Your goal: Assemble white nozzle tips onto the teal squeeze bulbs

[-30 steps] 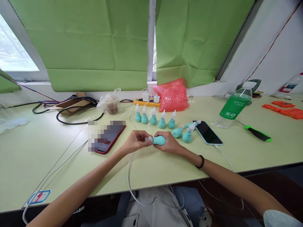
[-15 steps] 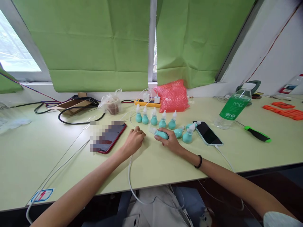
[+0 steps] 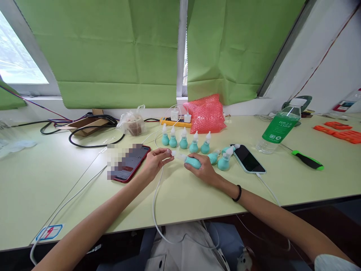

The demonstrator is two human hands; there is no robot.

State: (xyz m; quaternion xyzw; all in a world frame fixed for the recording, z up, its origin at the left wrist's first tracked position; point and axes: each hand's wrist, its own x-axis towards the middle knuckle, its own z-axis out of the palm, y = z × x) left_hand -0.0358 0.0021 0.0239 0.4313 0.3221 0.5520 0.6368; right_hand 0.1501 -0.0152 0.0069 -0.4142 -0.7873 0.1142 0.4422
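My right hand is closed around a teal squeeze bulb lying on its side, its clear nozzle pointing left. At the nozzle's end, my left hand pinches a small whitish tip between thumb and fingers. Behind the hands stands a row of several teal bulbs with upright pointed tips. Just right of my right hand, one bulb stands slightly tilted, and another lies beside it.
A red-cased phone lies left of my left hand; another phone is on the right. Farther right are a water bottle and a screwdriver. Behind sit pink bubble wrap and a power strip. A white cable crosses the table.
My left hand has risen off the table and turned, now pinching the small tip at the nozzle. My right hand keeps hold of the bulb. The left phone's screen has lit up.
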